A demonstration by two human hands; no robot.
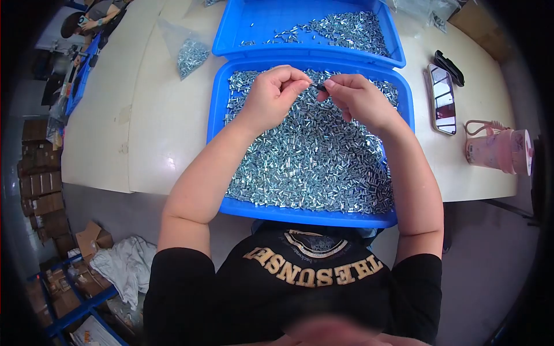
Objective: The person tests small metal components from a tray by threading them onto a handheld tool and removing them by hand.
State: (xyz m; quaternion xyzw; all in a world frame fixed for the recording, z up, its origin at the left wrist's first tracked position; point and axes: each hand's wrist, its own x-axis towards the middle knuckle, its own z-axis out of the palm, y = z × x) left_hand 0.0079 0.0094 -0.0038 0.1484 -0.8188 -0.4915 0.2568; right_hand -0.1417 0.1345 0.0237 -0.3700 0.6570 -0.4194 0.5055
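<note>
Both my hands are raised over a blue tub filled with small silvery metal pieces, like short pins or sleeves. Thumb and fingers of my right hand are pinched on a small black piece. Close to its tip, my left hand is also closed in a pinch; what sits between those fingertips is too small to make out. The fingertips of the two hands nearly meet. Behind them stands a second blue tub, with similar metal pieces heaped mostly at its right.
On the table, a clear bag of metal pieces lies left of the tubs. To the right are a phone, a black case and a pink cup. Another person works at far left; cardboard boxes are stacked below.
</note>
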